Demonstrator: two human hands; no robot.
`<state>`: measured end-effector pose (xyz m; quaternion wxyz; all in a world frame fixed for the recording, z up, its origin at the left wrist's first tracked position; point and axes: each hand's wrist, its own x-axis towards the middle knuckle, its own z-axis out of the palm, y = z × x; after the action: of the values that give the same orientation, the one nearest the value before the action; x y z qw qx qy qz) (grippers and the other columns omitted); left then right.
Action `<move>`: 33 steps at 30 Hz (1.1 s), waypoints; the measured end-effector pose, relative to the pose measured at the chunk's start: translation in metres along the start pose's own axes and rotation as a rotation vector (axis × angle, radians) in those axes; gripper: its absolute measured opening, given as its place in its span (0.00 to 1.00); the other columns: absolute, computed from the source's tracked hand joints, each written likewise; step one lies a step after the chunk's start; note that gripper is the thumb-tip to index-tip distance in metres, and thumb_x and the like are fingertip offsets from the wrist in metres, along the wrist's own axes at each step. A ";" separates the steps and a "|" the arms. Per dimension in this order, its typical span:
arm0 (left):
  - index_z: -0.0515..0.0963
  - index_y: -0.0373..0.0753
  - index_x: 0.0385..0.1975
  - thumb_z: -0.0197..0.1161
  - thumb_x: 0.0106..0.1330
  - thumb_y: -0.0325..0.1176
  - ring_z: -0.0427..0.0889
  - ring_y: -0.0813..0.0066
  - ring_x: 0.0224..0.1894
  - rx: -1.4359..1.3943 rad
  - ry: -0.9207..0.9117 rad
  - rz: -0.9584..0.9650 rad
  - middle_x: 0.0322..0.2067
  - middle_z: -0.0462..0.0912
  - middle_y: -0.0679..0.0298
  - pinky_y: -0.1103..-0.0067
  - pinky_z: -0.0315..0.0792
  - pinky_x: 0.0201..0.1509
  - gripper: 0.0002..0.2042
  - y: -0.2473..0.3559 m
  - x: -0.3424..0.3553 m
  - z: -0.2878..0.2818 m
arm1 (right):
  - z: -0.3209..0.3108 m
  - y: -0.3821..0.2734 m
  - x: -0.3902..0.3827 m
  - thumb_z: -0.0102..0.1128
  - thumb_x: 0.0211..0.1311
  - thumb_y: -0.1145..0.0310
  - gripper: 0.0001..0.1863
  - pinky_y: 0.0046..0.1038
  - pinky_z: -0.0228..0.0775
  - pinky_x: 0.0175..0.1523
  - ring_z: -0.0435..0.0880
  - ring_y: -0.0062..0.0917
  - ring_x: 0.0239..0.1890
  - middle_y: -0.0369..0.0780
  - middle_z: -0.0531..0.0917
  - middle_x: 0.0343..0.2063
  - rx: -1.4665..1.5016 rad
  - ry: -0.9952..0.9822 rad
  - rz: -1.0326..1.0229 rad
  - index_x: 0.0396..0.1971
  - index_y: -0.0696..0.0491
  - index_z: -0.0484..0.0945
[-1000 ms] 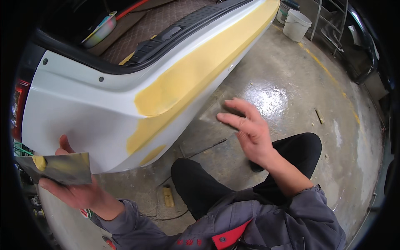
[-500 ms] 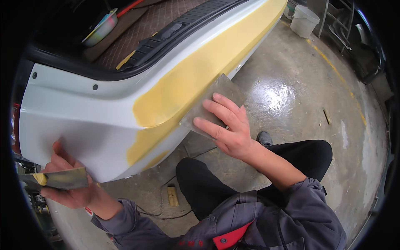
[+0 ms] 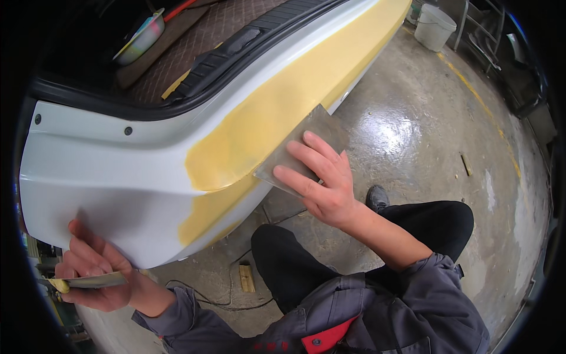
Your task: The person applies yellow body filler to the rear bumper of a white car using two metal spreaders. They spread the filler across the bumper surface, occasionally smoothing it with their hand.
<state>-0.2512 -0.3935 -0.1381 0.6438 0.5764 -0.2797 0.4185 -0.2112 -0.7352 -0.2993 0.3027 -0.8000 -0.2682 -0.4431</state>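
Observation:
In my right hand (image 3: 330,183) is a wide, flat grey putty spreader (image 3: 333,127), its long edge along the yellow filler (image 3: 259,112) on a white car bumper (image 3: 106,159). My fingers are spread over its upper face. At the lower left, my left hand (image 3: 100,265) closes on a second thin spreader (image 3: 97,281), seen nearly edge-on. A dab of yellow putty (image 3: 59,285) sits near its outer end. This hand is beside the bumper's near corner, and whether it touches the panel I cannot tell.
Behind the bumper, the open car boot holds a coloured bowl (image 3: 141,40). A white bucket (image 3: 435,28) stands at the far right near a metal rack. A wood block (image 3: 246,278) and a cable (image 3: 236,308) lie on the concrete floor near my legs.
My left hand has lowered slightly, and its spreader has turned more edge-on. In the picture, the bumper's near end has shifted down and left. My right hand stays almost in place with its spreader.

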 end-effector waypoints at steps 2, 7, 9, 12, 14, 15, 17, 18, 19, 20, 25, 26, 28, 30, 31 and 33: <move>0.68 0.44 0.32 0.48 0.80 0.53 0.66 0.80 0.23 -0.036 -0.031 -0.007 0.18 0.63 0.71 0.57 0.50 0.83 0.19 0.000 0.001 -0.004 | 0.002 -0.002 -0.008 0.67 0.49 0.76 0.23 0.36 0.69 0.46 0.79 0.44 0.62 0.44 0.82 0.57 -0.037 -0.005 0.011 0.49 0.43 0.88; 0.71 0.43 0.35 0.50 0.80 0.52 0.65 0.80 0.22 -0.057 -0.067 0.008 0.18 0.63 0.70 0.58 0.50 0.83 0.18 -0.003 0.000 -0.005 | -0.002 -0.021 -0.014 0.67 0.49 0.74 0.23 0.34 0.67 0.44 0.79 0.42 0.61 0.42 0.83 0.57 -0.022 0.009 0.042 0.49 0.40 0.88; 0.71 0.43 0.35 0.50 0.79 0.51 0.65 0.80 0.22 -0.060 -0.081 0.012 0.17 0.63 0.70 0.58 0.50 0.83 0.18 -0.003 0.001 -0.006 | 0.002 -0.038 -0.008 0.68 0.47 0.70 0.24 0.29 0.63 0.39 0.82 0.35 0.59 0.37 0.84 0.55 -0.045 0.059 0.038 0.47 0.35 0.89; 0.72 0.43 0.35 0.51 0.79 0.51 0.65 0.80 0.22 -0.059 -0.097 0.021 0.17 0.64 0.70 0.58 0.50 0.83 0.18 -0.003 0.003 -0.004 | 0.009 -0.050 -0.002 0.67 0.48 0.69 0.24 0.30 0.66 0.45 0.81 0.35 0.60 0.37 0.84 0.56 -0.055 0.077 0.062 0.49 0.34 0.89; 0.73 0.43 0.35 0.51 0.79 0.51 0.65 0.80 0.22 -0.060 -0.089 0.026 0.17 0.65 0.71 0.58 0.50 0.84 0.18 -0.004 0.002 -0.003 | 0.012 -0.055 -0.001 0.67 0.49 0.69 0.24 0.32 0.67 0.49 0.80 0.36 0.61 0.37 0.83 0.57 -0.059 0.063 0.094 0.49 0.35 0.89; 0.74 0.43 0.36 0.51 0.79 0.51 0.65 0.81 0.22 -0.056 -0.101 0.020 0.17 0.65 0.71 0.58 0.49 0.84 0.18 -0.004 0.003 -0.005 | 0.015 -0.057 -0.001 0.67 0.49 0.69 0.24 0.34 0.68 0.52 0.80 0.36 0.61 0.38 0.83 0.57 -0.054 0.063 0.113 0.49 0.35 0.89; 0.76 0.44 0.37 0.52 0.79 0.51 0.65 0.82 0.21 -0.052 -0.125 0.009 0.17 0.65 0.71 0.59 0.49 0.84 0.18 -0.004 0.004 -0.006 | 0.018 -0.058 -0.001 0.67 0.49 0.69 0.24 0.36 0.68 0.56 0.79 0.36 0.62 0.38 0.82 0.58 -0.045 0.068 0.132 0.49 0.36 0.89; 0.77 0.44 0.37 0.52 0.79 0.51 0.65 0.82 0.21 -0.042 -0.132 0.011 0.17 0.65 0.72 0.59 0.49 0.84 0.17 -0.004 0.004 -0.006 | 0.019 -0.058 0.000 0.67 0.49 0.69 0.24 0.38 0.68 0.58 0.78 0.36 0.62 0.39 0.82 0.58 -0.041 0.074 0.134 0.49 0.36 0.89; 0.78 0.45 0.38 0.52 0.79 0.51 0.65 0.82 0.21 -0.032 -0.139 0.012 0.17 0.66 0.72 0.59 0.48 0.84 0.17 -0.003 0.004 -0.006 | 0.020 -0.058 0.000 0.67 0.49 0.69 0.24 0.39 0.68 0.59 0.78 0.37 0.63 0.39 0.81 0.58 -0.036 0.079 0.136 0.49 0.36 0.89; 0.78 0.45 0.38 0.53 0.79 0.51 0.65 0.83 0.21 -0.021 -0.146 0.013 0.17 0.66 0.72 0.60 0.48 0.84 0.17 -0.003 0.004 -0.006 | 0.020 -0.058 0.000 0.67 0.50 0.69 0.23 0.39 0.68 0.59 0.78 0.37 0.63 0.39 0.81 0.58 -0.036 0.073 0.138 0.49 0.36 0.89; 0.79 0.45 0.39 0.53 0.79 0.50 0.65 0.82 0.21 -0.052 -0.160 0.014 0.17 0.66 0.73 0.61 0.48 0.84 0.16 -0.002 0.004 -0.005 | 0.021 -0.057 -0.003 0.67 0.51 0.70 0.23 0.39 0.69 0.57 0.78 0.37 0.62 0.39 0.81 0.58 -0.068 0.040 0.128 0.49 0.37 0.88; 0.79 0.45 0.39 0.53 0.79 0.50 0.65 0.82 0.21 -0.056 -0.166 0.012 0.17 0.67 0.73 0.61 0.48 0.84 0.15 -0.003 0.004 -0.005 | 0.022 -0.057 -0.005 0.67 0.50 0.70 0.23 0.39 0.69 0.56 0.78 0.37 0.62 0.39 0.81 0.58 -0.072 0.044 0.126 0.50 0.37 0.88; 0.79 0.45 0.39 0.53 0.79 0.50 0.65 0.82 0.21 -0.069 -0.163 0.016 0.17 0.67 0.73 0.61 0.49 0.84 0.16 -0.004 0.004 -0.005 | 0.024 -0.057 -0.008 0.67 0.50 0.70 0.24 0.38 0.69 0.54 0.78 0.37 0.62 0.39 0.81 0.58 -0.076 0.053 0.122 0.50 0.37 0.88; 0.79 0.45 0.39 0.53 0.79 0.50 0.65 0.82 0.21 -0.070 -0.163 0.018 0.17 0.67 0.72 0.61 0.49 0.84 0.16 -0.003 0.004 -0.006 | 0.025 -0.058 -0.013 0.68 0.48 0.71 0.25 0.37 0.68 0.52 0.78 0.38 0.61 0.39 0.82 0.57 -0.059 0.058 0.123 0.50 0.37 0.88; 0.78 0.45 0.39 0.53 0.79 0.50 0.66 0.82 0.21 -0.068 -0.165 0.018 0.17 0.67 0.72 0.60 0.49 0.84 0.16 -0.003 0.004 -0.006 | 0.024 -0.059 -0.014 0.68 0.48 0.71 0.26 0.37 0.68 0.51 0.78 0.39 0.61 0.39 0.82 0.57 -0.052 0.062 0.123 0.51 0.37 0.88; 0.78 0.44 0.39 0.52 0.79 0.50 0.67 0.81 0.21 -0.070 -0.158 0.014 0.17 0.67 0.72 0.60 0.49 0.84 0.16 -0.003 0.004 -0.006 | 0.020 -0.064 -0.016 0.69 0.45 0.72 0.28 0.37 0.68 0.51 0.78 0.39 0.61 0.40 0.81 0.57 -0.014 0.031 0.155 0.51 0.38 0.87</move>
<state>-0.2472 -0.3865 -0.1369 0.6365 0.5826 -0.3483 0.3662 -0.2528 -0.6802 -0.3062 0.3346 -0.8136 -0.1974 -0.4326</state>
